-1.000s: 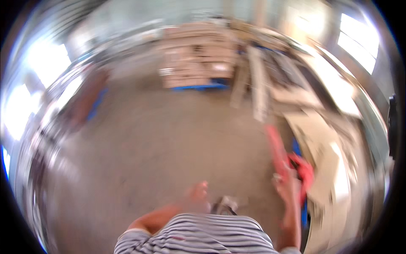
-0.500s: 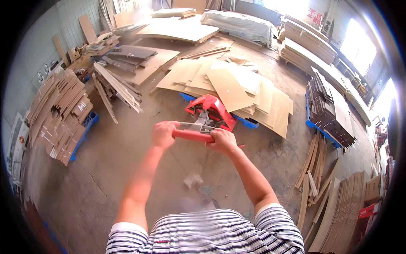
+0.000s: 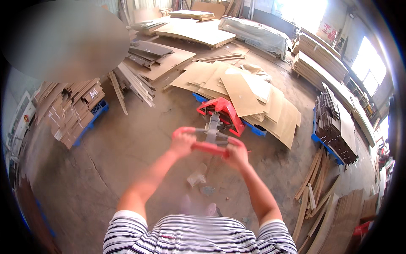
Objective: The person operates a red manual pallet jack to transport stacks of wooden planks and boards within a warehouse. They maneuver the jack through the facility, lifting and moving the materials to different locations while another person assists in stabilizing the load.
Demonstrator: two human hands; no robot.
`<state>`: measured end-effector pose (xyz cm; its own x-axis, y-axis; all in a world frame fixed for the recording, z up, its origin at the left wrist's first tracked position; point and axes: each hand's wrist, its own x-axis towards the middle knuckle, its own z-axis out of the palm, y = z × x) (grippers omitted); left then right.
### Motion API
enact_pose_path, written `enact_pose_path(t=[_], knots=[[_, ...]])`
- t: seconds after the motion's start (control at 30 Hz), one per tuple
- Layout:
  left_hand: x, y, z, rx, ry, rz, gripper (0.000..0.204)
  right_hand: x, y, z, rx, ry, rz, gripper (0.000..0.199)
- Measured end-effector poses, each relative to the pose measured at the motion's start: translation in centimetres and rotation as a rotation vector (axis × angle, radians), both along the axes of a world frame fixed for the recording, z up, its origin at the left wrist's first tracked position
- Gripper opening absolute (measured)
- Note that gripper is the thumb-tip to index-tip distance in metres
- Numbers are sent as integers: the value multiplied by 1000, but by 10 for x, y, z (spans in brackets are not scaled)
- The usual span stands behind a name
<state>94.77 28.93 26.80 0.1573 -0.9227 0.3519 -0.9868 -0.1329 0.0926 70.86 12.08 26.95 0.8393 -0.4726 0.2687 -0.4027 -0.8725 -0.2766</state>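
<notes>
Red steel pallet jack [image 3: 222, 113] with its looped red tiller handle [image 3: 208, 146] sits at centre frame, its fork end pushed under the blue plastic pallet [image 3: 253, 127] that carries a fanned heap of tan plywood sheets [image 3: 249, 93]. Reading from the left: a stack of short brown board offcuts on a second blue pallet [image 3: 69, 108] stands well apart from me across bare concrete floor [image 3: 127, 156]; long grey-brown planks [image 3: 135, 86] lie loose beyond it. My left hand [image 3: 182, 143] is closed around the left bend of the handle loop; my right hand [image 3: 237, 153] is closed around the right bend, so both grips are clamped on the tiller, arms nearly straight. The grey tiller shaft [image 3: 212, 127] leans from the handle toward the jack's red pump housing. A crumpled scrap of clear plastic film [image 3: 197, 174] lies on the floor just below my hands. To the right, dark stacked slats on a blue pallet [image 3: 334, 127] and loose timber strips [image 3: 313, 190] lean near the edge. As I judge it, the forks appear engaged under the load and the handle is taken up; whether the pallet is lifted off the floor cannot be told, and moving the load remains to be done.
</notes>
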Motion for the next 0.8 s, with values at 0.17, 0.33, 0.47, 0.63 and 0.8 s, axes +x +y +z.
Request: enact_pose_path(t=[0.17,0.33,0.47,0.63,0.8], knots=[[-3,14,-34,57,-21,14,17,-4,19,-28,-107,-18,0,17],[-78,118,-133,423,52,-23,40,-62,121,-141,165,452,3,33],[-39,81,-81,724,348,-195,35,-46,77,-76,386,698,113,33],[25,7,17,-210,297,-193,22,12,25,56,140,213,-24,22],[-9,13,48,-66,118,-115,24,-5,25,57,113,314,-92,21]])
